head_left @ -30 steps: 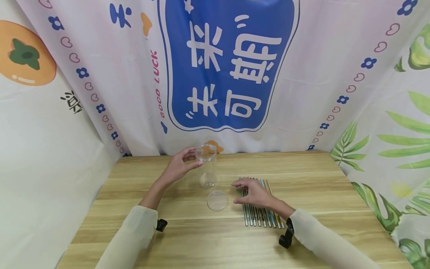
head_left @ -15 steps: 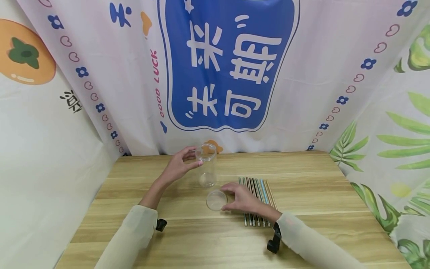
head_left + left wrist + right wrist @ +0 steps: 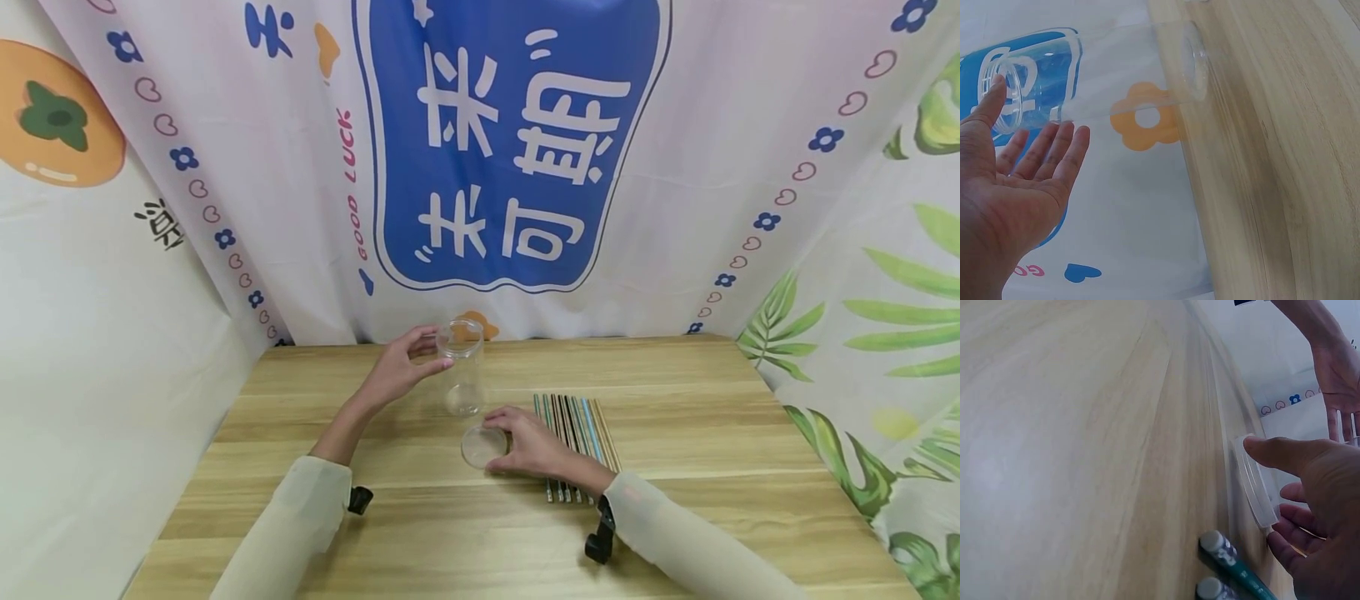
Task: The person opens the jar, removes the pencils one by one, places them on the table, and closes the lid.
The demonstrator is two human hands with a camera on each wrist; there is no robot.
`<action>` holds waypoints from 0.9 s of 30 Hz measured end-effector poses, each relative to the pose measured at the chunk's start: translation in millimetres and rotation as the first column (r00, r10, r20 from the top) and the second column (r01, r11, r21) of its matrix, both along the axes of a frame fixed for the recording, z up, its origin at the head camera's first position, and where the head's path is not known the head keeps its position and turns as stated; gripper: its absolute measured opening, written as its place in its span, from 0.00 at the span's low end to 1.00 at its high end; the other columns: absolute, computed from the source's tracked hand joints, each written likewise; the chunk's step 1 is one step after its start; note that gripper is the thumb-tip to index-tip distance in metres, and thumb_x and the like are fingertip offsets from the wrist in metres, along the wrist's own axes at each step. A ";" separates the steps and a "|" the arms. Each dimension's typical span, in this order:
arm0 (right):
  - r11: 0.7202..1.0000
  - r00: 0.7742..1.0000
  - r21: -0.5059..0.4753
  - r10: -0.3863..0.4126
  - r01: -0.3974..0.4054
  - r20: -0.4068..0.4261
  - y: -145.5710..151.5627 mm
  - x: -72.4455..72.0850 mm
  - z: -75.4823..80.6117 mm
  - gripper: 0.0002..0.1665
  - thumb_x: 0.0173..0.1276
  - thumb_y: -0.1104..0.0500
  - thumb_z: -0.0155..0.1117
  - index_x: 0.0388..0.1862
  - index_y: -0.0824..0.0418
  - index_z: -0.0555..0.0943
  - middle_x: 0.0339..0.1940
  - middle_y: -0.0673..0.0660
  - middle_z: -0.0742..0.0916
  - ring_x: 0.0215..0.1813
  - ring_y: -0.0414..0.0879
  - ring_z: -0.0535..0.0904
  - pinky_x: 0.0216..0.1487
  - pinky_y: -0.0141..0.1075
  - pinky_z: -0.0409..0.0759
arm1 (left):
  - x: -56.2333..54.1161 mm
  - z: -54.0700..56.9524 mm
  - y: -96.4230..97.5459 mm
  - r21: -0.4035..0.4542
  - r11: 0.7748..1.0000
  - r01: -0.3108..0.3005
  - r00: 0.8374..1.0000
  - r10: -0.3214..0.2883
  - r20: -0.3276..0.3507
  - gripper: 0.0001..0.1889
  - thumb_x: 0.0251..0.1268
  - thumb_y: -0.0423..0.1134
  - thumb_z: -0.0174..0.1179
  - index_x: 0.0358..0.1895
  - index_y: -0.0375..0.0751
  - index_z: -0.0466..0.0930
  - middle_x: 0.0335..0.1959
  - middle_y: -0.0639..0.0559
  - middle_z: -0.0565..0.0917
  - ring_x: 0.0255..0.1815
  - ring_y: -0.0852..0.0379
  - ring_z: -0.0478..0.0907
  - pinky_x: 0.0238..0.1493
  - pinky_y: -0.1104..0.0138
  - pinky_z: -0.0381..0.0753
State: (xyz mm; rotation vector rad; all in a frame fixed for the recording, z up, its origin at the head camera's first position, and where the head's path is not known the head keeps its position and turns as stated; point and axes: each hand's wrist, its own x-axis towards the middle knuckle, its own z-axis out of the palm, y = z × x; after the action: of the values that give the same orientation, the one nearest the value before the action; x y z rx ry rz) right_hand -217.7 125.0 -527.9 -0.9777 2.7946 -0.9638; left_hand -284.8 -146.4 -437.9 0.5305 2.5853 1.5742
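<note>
A clear plastic jar (image 3: pixel 463 379) stands upright and uncapped near the table's back edge. My left hand (image 3: pixel 397 367) holds it near the rim from the left; in the left wrist view the thumb lies over the jar's mouth, with fingertips at its side. In front of the jar lies a round clear lid (image 3: pixel 480 450), flat on the wood. My right hand (image 3: pixel 528 443) has its thumb and fingers around the lid's right side. The right wrist view shows the thumb on the lid's edge (image 3: pixel 1252 478) and fingertips at the opposite edge.
A row of several pencils (image 3: pixel 588 425) with pale eraser ends lies right of the lid, partly under my right hand and forearm. The wooden table (image 3: pixel 300 392) meets a printed curtain (image 3: pixel 637 308) at the back. Each wrist carries a small black camera.
My right hand has moved left from above the pencils to the lid and closed its thumb and fingers at the lid's edge. My left hand and the jar stay put.
</note>
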 end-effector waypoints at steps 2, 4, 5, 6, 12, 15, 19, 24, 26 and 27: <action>1.000 1.000 0.015 0.002 -0.002 -0.003 -0.9 -1.0 -1.4 0.42 0.51 0.49 0.89 0.64 0.63 0.85 0.65 0.61 0.85 0.65 0.57 0.82 0.70 0.56 0.79 | 0.0 -0.5 -0.2 0.002 1.000 -0.001 1.000 0.001 0.002 0.39 0.68 0.50 0.75 0.77 0.40 0.70 0.71 0.39 0.79 0.72 0.40 0.77 0.70 0.49 0.81; 1.000 1.000 0.023 0.003 -0.003 0.001 -1.7 -1.5 -1.4 0.42 0.52 0.49 0.89 0.64 0.63 0.85 0.65 0.60 0.85 0.65 0.57 0.82 0.70 0.55 0.79 | 0.2 -0.1 -0.5 0.005 1.000 -0.002 1.000 0.002 0.003 0.39 0.68 0.49 0.75 0.77 0.41 0.70 0.71 0.39 0.79 0.72 0.40 0.77 0.69 0.49 0.81; 1.000 1.000 0.024 0.004 -0.004 0.002 -2.1 -1.8 -1.3 0.41 0.52 0.49 0.89 0.63 0.63 0.85 0.65 0.60 0.85 0.65 0.57 0.82 0.70 0.55 0.80 | 0.1 -0.2 -0.6 0.006 1.000 -0.001 1.000 0.001 0.002 0.39 0.68 0.49 0.75 0.77 0.40 0.70 0.71 0.38 0.79 0.72 0.39 0.77 0.69 0.48 0.81; 1.000 1.000 0.024 0.006 -0.006 0.003 -2.4 -2.0 -1.0 0.41 0.53 0.50 0.89 0.63 0.63 0.85 0.65 0.60 0.85 0.65 0.57 0.82 0.70 0.54 0.80 | 0.1 0.0 -0.6 0.009 1.000 0.000 1.000 0.000 0.001 0.39 0.68 0.48 0.75 0.77 0.40 0.70 0.71 0.38 0.79 0.72 0.39 0.77 0.70 0.48 0.81; 1.000 1.000 0.017 0.006 -0.006 -0.001 -1.7 -1.9 0.9 0.40 0.53 0.49 0.88 0.62 0.63 0.86 0.64 0.60 0.86 0.66 0.56 0.81 0.71 0.54 0.79 | -0.8 0.3 -0.6 0.016 1.000 0.001 1.000 -0.001 -0.006 0.39 0.67 0.47 0.75 0.77 0.40 0.70 0.71 0.36 0.79 0.72 0.38 0.77 0.71 0.47 0.80; 1.000 1.000 -0.004 0.008 -0.008 -0.001 1.0 -1.2 2.1 0.40 0.53 0.49 0.88 0.63 0.65 0.85 0.64 0.60 0.86 0.65 0.56 0.82 0.70 0.54 0.80 | -1.4 0.3 -0.5 0.016 1.000 -0.002 1.000 0.002 -0.003 0.39 0.67 0.48 0.75 0.77 0.40 0.70 0.71 0.37 0.79 0.72 0.39 0.77 0.71 0.47 0.80; 0.998 1.000 -0.058 0.016 -0.014 0.025 6.9 0.9 6.3 0.40 0.56 0.51 0.87 0.65 0.65 0.84 0.66 0.61 0.85 0.66 0.57 0.82 0.70 0.54 0.80 | -2.1 -0.6 -0.4 0.013 1.000 -0.007 1.000 0.007 0.005 0.39 0.67 0.49 0.75 0.77 0.41 0.70 0.71 0.39 0.80 0.72 0.40 0.77 0.71 0.48 0.80; 0.991 1.000 -0.132 0.013 -0.010 0.025 17.6 1.1 15.4 0.39 0.58 0.53 0.86 0.66 0.66 0.83 0.67 0.60 0.85 0.68 0.58 0.81 0.71 0.53 0.80 | -2.7 -2.4 -0.5 0.016 1.000 -0.002 1.000 0.001 0.015 0.39 0.67 0.48 0.75 0.78 0.41 0.70 0.71 0.39 0.80 0.72 0.40 0.77 0.70 0.49 0.81; 0.985 1.000 -0.170 0.010 -0.009 0.001 22.5 -0.7 20.0 0.39 0.58 0.54 0.86 0.66 0.67 0.83 0.66 0.60 0.85 0.67 0.57 0.82 0.70 0.52 0.81 | -2.2 -2.2 -0.4 0.021 1.000 0.001 1.000 -0.002 0.018 0.39 0.67 0.49 0.75 0.77 0.41 0.70 0.71 0.39 0.79 0.72 0.40 0.77 0.71 0.49 0.80; 0.982 1.000 -0.190 0.009 -0.011 -0.011 24.8 -1.7 22.7 0.39 0.58 0.54 0.86 0.66 0.67 0.83 0.66 0.59 0.85 0.66 0.57 0.83 0.69 0.51 0.82 | -1.9 -2.1 -0.4 0.024 1.000 0.002 1.000 -0.003 0.017 0.39 0.67 0.49 0.75 0.77 0.41 0.70 0.71 0.39 0.79 0.72 0.40 0.77 0.71 0.48 0.80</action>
State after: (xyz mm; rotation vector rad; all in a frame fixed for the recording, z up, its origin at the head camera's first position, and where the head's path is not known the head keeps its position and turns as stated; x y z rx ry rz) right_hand -219.4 149.8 -505.3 -1.0170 2.7423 -1.2469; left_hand -286.7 -146.8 -439.9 0.5194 2.5553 1.6035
